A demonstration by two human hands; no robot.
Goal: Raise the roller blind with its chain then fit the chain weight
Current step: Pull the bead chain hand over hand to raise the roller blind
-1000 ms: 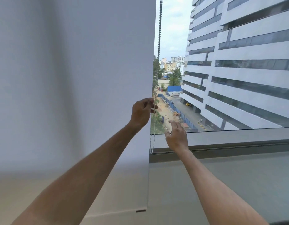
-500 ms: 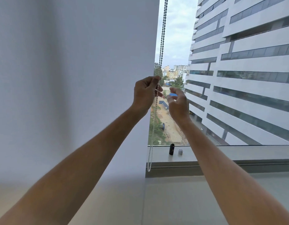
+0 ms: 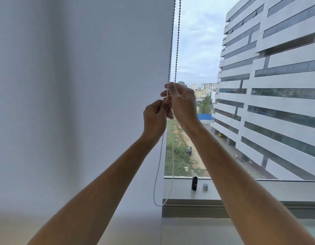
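Observation:
A white roller blind [image 3: 82, 103] hangs lowered over the left part of the window. Its bead chain [image 3: 177, 41] runs down along the blind's right edge and ends in a loop [image 3: 158, 203] near the sill. My left hand [image 3: 155, 119] pinches the chain at chest height. Just above it, my right hand [image 3: 183, 103] grips the same strand. On the sill stand a small black cylinder [image 3: 194, 183], likely the chain weight, and a small grey piece [image 3: 205, 186] beside it.
The grey window sill [image 3: 277, 190] runs along the bottom of the glass, with a ledge below it. Outside the glass [image 3: 197, 50] rises a large white office building [image 3: 277, 85], with a street far below.
The camera has tilted up and both hands have come together on the chain. My right hand rose from near the sill and closed on the chain above my left hand.

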